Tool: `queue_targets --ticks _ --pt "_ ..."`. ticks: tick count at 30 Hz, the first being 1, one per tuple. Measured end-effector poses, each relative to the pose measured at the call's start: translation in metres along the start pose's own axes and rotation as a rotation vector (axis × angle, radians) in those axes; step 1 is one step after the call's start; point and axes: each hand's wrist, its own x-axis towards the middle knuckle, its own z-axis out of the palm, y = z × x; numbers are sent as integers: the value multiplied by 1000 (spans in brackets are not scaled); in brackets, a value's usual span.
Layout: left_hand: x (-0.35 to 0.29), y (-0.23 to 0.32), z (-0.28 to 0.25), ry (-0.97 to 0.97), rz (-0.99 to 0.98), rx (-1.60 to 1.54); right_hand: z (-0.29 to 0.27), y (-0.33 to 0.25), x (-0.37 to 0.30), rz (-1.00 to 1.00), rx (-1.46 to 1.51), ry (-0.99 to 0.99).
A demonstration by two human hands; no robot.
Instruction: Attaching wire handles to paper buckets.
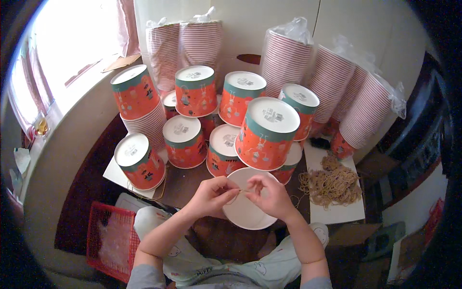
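Note:
A thin tan cord [243,190] runs between my two hands. My left hand [216,193] pinches it between thumb and fingertips, and my right hand [271,196] pinches it from the other side. Just beneath them a round paper bucket [248,219] stands at my lap with its white inside facing up. My right hand overlaps part of its rim. A tangled heap of tan cord [335,185] lies on a white board to the right.
Several orange paper buckets [267,144] with green bands stand upside down, some stacked, on the dark table. Tall plastic-wrapped stacks of buckets [288,62] line the wall. A red plastic basket [91,236] sits low at the left, and a window [72,38] is at the far left.

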Motion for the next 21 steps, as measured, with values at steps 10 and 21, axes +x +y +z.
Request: queue_targets --ticks 10,21 --pt "3 0 -18 53 297 317 -8 12 -1 7 129 -95" --pt "1 5 -23 85 227 384 -17 22 4 24 101 72"
